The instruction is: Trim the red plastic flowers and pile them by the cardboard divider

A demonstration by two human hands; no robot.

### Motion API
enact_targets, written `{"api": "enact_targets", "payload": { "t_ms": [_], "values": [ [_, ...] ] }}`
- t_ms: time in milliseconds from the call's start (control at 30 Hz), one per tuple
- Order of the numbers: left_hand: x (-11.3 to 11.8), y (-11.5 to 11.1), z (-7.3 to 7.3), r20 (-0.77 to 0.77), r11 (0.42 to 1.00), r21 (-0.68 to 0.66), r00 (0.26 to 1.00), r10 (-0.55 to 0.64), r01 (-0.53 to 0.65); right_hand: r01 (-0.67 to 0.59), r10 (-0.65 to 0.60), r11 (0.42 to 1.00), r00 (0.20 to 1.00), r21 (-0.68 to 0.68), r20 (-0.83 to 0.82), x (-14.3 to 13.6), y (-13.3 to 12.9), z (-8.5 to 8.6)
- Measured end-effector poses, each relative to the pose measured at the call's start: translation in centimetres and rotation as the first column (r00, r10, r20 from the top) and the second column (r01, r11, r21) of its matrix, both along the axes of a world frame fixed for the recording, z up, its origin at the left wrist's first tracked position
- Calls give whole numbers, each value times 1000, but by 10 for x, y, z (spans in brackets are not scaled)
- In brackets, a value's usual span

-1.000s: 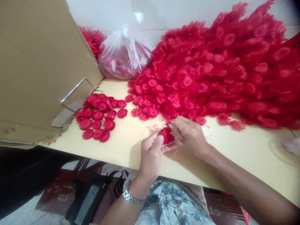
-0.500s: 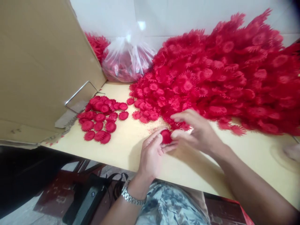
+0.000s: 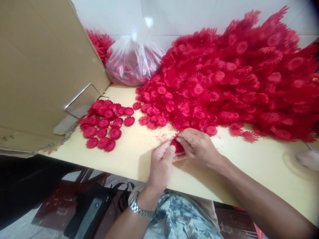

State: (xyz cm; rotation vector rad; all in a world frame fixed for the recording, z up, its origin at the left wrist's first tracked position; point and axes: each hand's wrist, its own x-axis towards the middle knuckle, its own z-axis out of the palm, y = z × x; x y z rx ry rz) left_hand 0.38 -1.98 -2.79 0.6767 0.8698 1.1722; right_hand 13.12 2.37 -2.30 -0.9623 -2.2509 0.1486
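Between my two hands, just above the table, is a red fringed disc [image 3: 177,146] shaped like a flower. My left hand [image 3: 161,161] grips it from the left, thumb on top and fingers underneath. My right hand [image 3: 198,146] pinches its upper right edge with thumb and fingertips, which hide part of it. Beyond the hands rises a big heap of red fringed pieces [image 3: 224,86] with toothed edges. Off to the left lies a smaller group of similar discs [image 3: 102,123], more compact and cup-like.
A knotted clear plastic bag [image 3: 133,63] of red pieces stands at the back. The cardboard sheet [image 3: 45,73] at the left has a bent metal wire handle [image 3: 78,96]. Red crumbs dot the pale tabletop [image 3: 129,152]. A blurred roundish object [image 3: 307,159] is at the right edge.
My right hand has come down and closed on the disc's edge; its fingers were apart before. My left hand keeps its hold. The view has shifted slightly.
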Motion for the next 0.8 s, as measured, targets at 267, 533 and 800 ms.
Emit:
{"api": "enact_targets", "payload": {
  "t_ms": [267, 533, 800],
  "values": [
    [-7, -5, 9, 38, 996, -78, 998, 54, -51, 538, -552, 824, 834, 179, 31, 51, 26, 14],
    [-5, 4, 11, 215, 987, -157, 974, 71, -38, 39, -45, 990, 998, -138, -44, 30, 13, 18],
    [-3, -2, 4, 46, 995, -101, 999, -15, 19, -167, 134, 907, 985, -387, -112, 8, 0, 12]
  ]
}}
